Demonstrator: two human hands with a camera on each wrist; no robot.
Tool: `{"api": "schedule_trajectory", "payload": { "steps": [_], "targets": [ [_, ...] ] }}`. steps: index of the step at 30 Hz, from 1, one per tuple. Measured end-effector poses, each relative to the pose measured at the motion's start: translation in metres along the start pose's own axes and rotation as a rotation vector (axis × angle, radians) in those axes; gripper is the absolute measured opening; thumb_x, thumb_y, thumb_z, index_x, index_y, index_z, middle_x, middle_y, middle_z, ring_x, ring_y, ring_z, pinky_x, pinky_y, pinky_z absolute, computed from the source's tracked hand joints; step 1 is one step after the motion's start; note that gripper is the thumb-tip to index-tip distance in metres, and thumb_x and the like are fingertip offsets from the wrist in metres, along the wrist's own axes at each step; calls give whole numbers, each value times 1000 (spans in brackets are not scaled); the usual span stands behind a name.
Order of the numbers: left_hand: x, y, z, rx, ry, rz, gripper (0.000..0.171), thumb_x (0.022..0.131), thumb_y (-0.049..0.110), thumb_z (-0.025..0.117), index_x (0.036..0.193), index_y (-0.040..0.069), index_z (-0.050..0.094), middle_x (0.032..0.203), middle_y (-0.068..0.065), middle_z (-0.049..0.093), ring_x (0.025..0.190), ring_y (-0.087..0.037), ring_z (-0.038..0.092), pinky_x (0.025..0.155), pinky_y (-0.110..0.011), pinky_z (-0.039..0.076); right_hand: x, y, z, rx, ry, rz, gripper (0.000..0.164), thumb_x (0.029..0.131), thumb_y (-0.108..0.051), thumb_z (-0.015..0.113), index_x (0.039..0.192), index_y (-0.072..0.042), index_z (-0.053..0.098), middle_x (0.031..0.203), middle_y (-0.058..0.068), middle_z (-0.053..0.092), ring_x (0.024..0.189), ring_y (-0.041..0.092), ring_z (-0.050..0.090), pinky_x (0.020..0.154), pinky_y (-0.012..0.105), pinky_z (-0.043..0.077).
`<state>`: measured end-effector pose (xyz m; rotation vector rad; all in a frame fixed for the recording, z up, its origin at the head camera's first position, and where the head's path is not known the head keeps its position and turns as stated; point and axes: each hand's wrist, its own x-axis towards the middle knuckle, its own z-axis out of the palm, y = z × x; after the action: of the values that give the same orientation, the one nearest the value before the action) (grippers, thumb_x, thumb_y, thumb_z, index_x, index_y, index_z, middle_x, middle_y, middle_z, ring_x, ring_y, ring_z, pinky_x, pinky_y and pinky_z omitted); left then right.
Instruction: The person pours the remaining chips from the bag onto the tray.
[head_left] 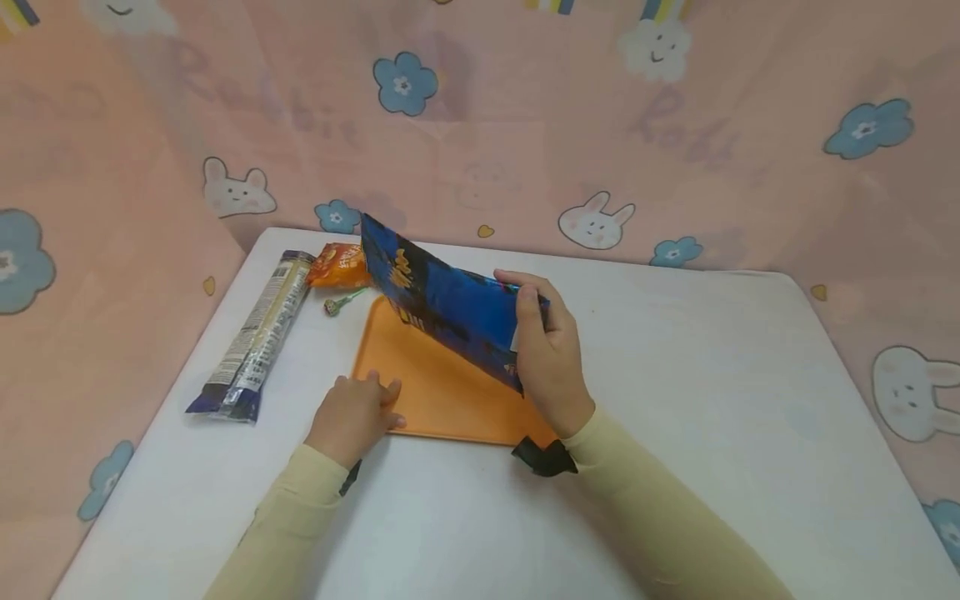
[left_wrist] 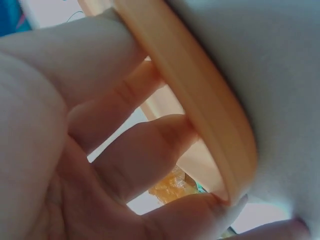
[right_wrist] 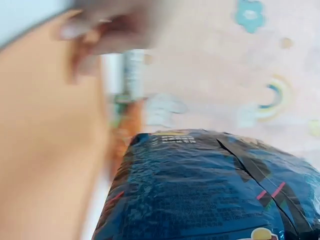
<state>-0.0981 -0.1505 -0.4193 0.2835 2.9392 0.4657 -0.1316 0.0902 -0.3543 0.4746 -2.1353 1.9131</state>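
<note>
My right hand [head_left: 553, 354] grips one end of a shiny dark blue snack bag [head_left: 468, 308], thumb on its near face. The bag is held tilted above the orange tray [head_left: 450, 408], its far end pointing up and left. In the right wrist view, the bag's printed face [right_wrist: 200, 185] fills the lower part. My left hand [head_left: 356, 417] rests at the tray's front left corner with its fingers spread over the rim [left_wrist: 210, 110]. Some of its fingertips are hidden behind that rim in the left wrist view.
Left of the tray lies a long purple and silver packet [head_left: 255, 342]. Behind the tray's left corner are an orange snack packet [head_left: 337, 265] and a small lollipop-like thing [head_left: 333, 307] with a green stick. Black tape [head_left: 545, 458] lies at the tray's front right corner.
</note>
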Motion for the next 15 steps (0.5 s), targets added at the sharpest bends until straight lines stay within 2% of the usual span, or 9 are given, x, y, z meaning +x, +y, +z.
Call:
{"api": "schedule_trajectory", "payload": {
  "steps": [1,3,5,8,9,12,15],
  "targets": [
    [1,0,0,-1,-5,-4,54,85,29,90,131,5,76,130,-32,67,97,-59,66,85,-61,57,0,-4,-1,7,24,-14,49,117,-41,36,142,-7,61,124,11,64,97,25,63,91,39,55],
    [3,0,1,0,-13,-8,55,86,30,89,133,5,75,132,-32,66,103,-61,65,90,-63,56,0,-6,-1,2,48,-38,50,117,-42,36,141,-6,61,116,9,68,94,23,66,80,35,59],
    [5,0,0,6,-36,-19,56,87,30,88,135,5,73,136,-33,64,108,-63,63,94,-65,53,-1,2,2,-15,46,-65,48,117,-39,37,139,-5,63,86,5,65,68,18,62,59,24,51],
    [5,1,0,24,-53,-15,55,88,30,88,136,6,74,137,-34,63,108,-64,62,94,-65,53,-3,17,7,-49,37,-71,41,118,-27,36,138,-4,65,58,0,41,42,17,40,42,25,31],
    [5,2,0,29,-52,-13,55,88,30,88,135,7,74,137,-34,63,106,-64,62,93,-65,53,-3,20,8,-58,32,-76,41,118,-26,37,138,-4,65,54,1,33,37,18,32,40,27,26],
    [4,2,0,32,-41,-3,54,87,30,88,134,7,75,136,-34,63,103,-63,64,91,-64,54,-4,22,9,-57,46,-64,40,118,-25,36,138,-6,65,54,2,31,38,20,32,42,28,26],
    [4,2,1,23,-36,-4,54,87,29,88,134,7,75,136,-34,63,103,-62,64,93,-64,53,-3,20,8,-61,26,-37,39,118,-23,37,139,-6,65,54,2,32,39,19,33,43,27,28]
  ]
}}
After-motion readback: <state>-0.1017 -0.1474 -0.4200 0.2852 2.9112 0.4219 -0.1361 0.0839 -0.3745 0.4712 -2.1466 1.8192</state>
